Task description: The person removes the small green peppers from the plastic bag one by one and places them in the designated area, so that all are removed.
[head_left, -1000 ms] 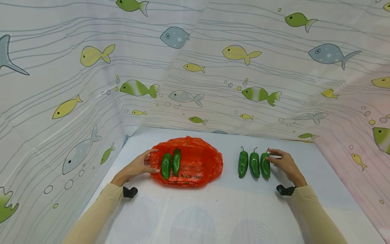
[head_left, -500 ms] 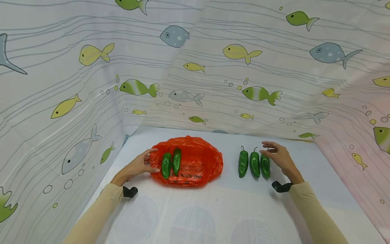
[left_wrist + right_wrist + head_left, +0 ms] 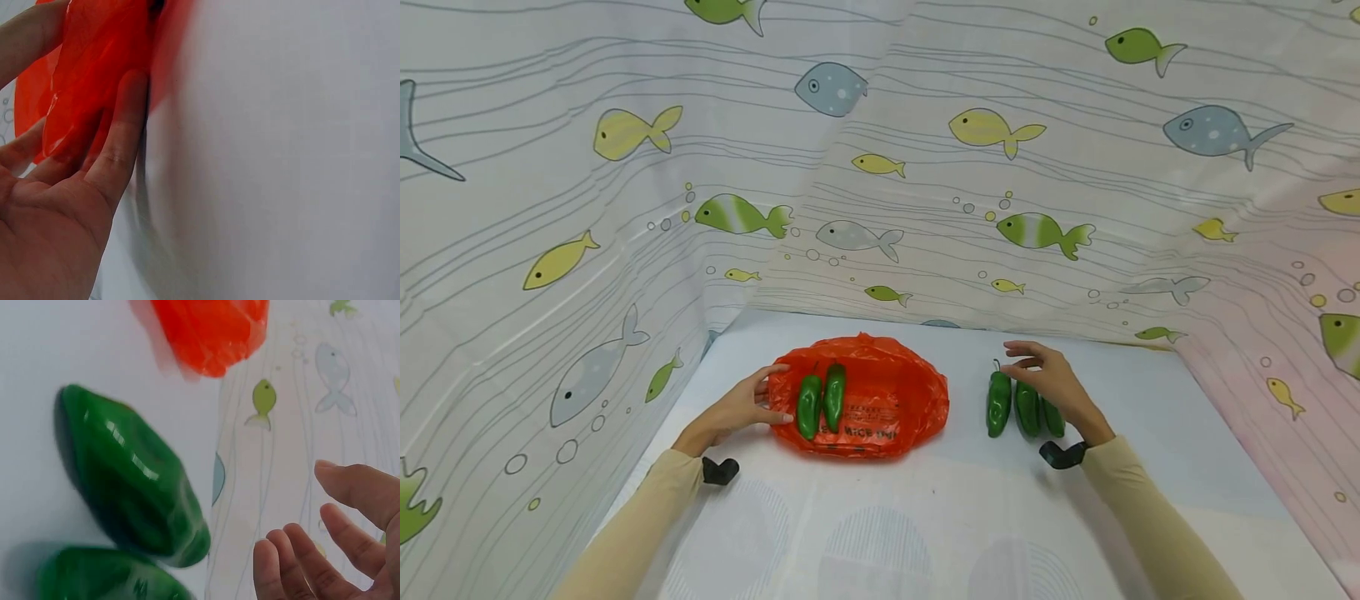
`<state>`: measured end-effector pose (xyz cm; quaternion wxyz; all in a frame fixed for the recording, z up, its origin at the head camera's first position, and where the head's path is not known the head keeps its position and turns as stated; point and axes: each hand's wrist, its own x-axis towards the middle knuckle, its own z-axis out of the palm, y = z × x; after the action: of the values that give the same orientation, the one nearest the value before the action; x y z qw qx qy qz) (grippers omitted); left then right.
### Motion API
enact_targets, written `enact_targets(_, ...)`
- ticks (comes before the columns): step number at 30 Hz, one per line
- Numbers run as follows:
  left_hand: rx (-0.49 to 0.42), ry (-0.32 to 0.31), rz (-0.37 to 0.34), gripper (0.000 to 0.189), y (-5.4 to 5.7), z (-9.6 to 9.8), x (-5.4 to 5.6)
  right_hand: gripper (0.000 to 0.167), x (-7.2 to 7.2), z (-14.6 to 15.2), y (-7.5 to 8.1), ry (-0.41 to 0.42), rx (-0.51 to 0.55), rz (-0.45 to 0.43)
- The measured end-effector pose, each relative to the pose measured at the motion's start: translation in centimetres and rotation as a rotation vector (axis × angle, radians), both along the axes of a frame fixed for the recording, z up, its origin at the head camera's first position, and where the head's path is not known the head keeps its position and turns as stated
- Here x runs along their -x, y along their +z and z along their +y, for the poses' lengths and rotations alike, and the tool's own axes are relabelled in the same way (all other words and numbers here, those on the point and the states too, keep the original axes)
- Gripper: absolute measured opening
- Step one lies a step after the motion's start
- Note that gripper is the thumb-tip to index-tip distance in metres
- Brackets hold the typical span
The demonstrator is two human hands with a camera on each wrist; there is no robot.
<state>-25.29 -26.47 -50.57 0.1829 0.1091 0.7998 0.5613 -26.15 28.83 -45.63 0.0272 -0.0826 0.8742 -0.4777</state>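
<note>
An opened red plastic bag [image 3: 917,408] lies on the table, with two green chili peppers in its left part: one pepper [image 3: 808,407] and a second pepper [image 3: 834,397]. My left hand [image 3: 736,410] holds the bag's left rim, the bag wall lying between thumb and fingers. To the right of the bag, three more peppers lie side by side: the left one [image 3: 998,403], the middle one [image 3: 1027,407] and the right one [image 3: 1054,418]. My right hand [image 3: 1054,382] hovers over their stem ends, fingers spread and holding nothing; it partly hides the middle and right peppers.
The table [image 3: 880,517] has a pale cloth with round printed patterns. A curtain [image 3: 925,208] printed with fish stands behind it and along both sides. Each wrist wears a black strap mount, the left mount [image 3: 721,472] and the right mount [image 3: 1063,454].
My right hand has moved left, away from the right pepper and over the middle one, holding nothing. My left hand and all the peppers have stayed in place.
</note>
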Motion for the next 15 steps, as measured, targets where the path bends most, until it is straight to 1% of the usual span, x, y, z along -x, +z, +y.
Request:
enact_targets(5,-0.011,0.001,-0.004,0.099,0.1,0.1,0.0,0.06,0.4,-2.0,0.5,0.035,-0.011,-0.003)
enact_targets(9,-0.006,0.005,-0.006,0.099,0.1,0.1,0.0,0.057,0.5,-3.7,0.8,0.077,0.0,0.015)
enact_targets(15,-0.007,0.01,-0.01,0.098,0.0,0.0,0.1,0.054,0.6,-6.1,0.7,0.125,0.015,0.027)
